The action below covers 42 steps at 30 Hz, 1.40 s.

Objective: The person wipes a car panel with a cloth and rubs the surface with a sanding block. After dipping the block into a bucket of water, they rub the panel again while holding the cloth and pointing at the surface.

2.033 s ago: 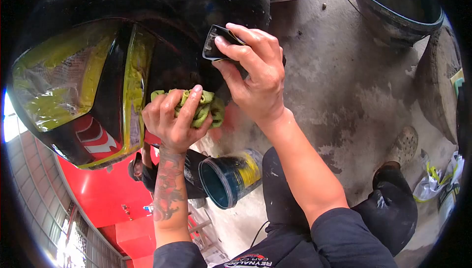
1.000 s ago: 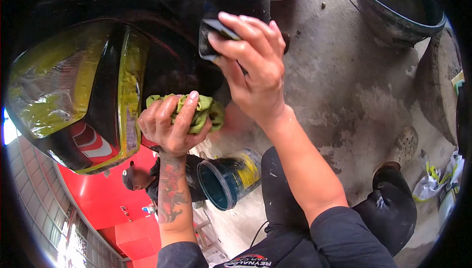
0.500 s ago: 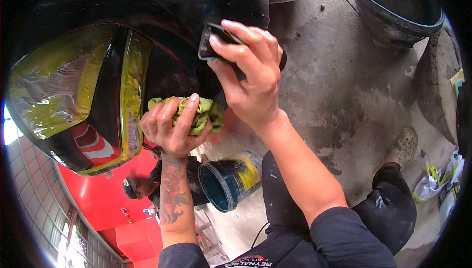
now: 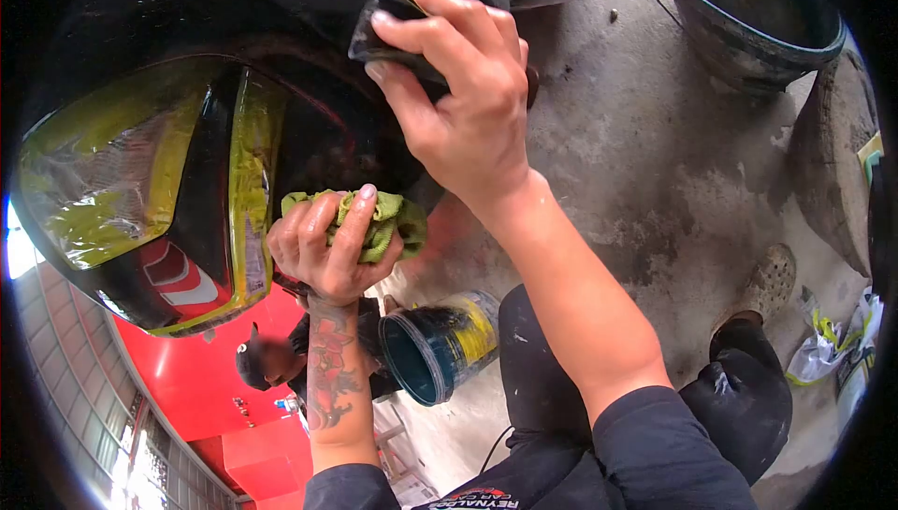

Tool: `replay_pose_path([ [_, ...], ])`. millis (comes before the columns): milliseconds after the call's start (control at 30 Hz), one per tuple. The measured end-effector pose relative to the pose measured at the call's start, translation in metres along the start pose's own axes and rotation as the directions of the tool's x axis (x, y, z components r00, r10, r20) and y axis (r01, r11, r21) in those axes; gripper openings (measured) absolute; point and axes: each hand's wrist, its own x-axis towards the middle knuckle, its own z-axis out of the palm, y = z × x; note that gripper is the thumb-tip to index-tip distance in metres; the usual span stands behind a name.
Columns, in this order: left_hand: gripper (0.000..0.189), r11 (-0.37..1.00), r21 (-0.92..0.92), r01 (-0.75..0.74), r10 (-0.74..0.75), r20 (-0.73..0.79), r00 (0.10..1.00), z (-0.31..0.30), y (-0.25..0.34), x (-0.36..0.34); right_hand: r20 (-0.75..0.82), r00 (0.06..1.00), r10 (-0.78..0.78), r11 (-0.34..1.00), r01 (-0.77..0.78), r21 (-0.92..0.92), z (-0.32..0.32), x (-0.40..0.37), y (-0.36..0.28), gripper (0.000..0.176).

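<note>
My left hand is closed around a crumpled green cloth, close to the lower edge of the black car body. Higher up, my right hand grips a dark sanding block with a thin sheet, apparently sandpaper, wrapped on it. The block is against or just in front of the dark car panel; contact cannot be made out. To the left, a car light is covered with yellow masking tape and clear film. A strip of yellow tape runs down beside it.
A teal bucket with a yellow label lies below my left hand, near a crouching person in a dark cap. A large dark tub stands at upper right. Plastic bags lie at the right on the concrete floor.
My right hand has moved up and slightly left with the sanding block. My left hand stays nearly in place with the cloth. The person's head in the background has turned slightly.
</note>
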Motion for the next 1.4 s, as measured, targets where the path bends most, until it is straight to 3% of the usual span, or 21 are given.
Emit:
replay_pose_path([
  [267, 0.047, 1.0, -0.015, 0.004, -0.004, 0.003, 1.0, -0.001, 0.001, 0.001, 0.077, 0.995, 0.066, 0.998, -0.068, 0.015, -0.023, -0.037, -0.01, 0.038],
  [467, 0.05, 1.0, -0.007, 0.015, -0.015, 0.008, 1.0, -0.002, 0.001, 0.001, 0.026, 0.995, -0.095, 0.995, 0.094, 0.034, 0.003, 0.014, 0.008, 0.031],
  [600, 0.05, 1.0, -0.019, 0.005, -0.005, -0.005, 1.0, 0.0, 0.0, 0.001, 0.147, 0.989, -0.032, 0.999, 0.031, 0.009, -0.026, -0.014, 0.0, 0.035],
  [700, 0.05, 1.0, -0.019, -0.001, 0.001, -0.003, 1.0, -0.001, 0.0, 0.002, 0.114, 0.993, -0.005, 1.0, 0.002, 0.027, -0.031, -0.043, -0.003, 0.028],
  [933, 0.047, 1.0, -0.018, 0.007, -0.007, 0.001, 1.0, -0.001, 0.002, 0.003, 0.1, 0.993, -0.055, 0.998, 0.055, 0.003, -0.022, -0.021, 0.004, 0.03],
  [1400, 0.049, 1.0, -0.012, -0.002, 0.002, 0.007, 1.0, -0.002, -0.001, 0.002, 0.084, 0.996, 0.002, 1.0, -0.001, -0.005, -0.023, -0.039, -0.005, 0.031],
])
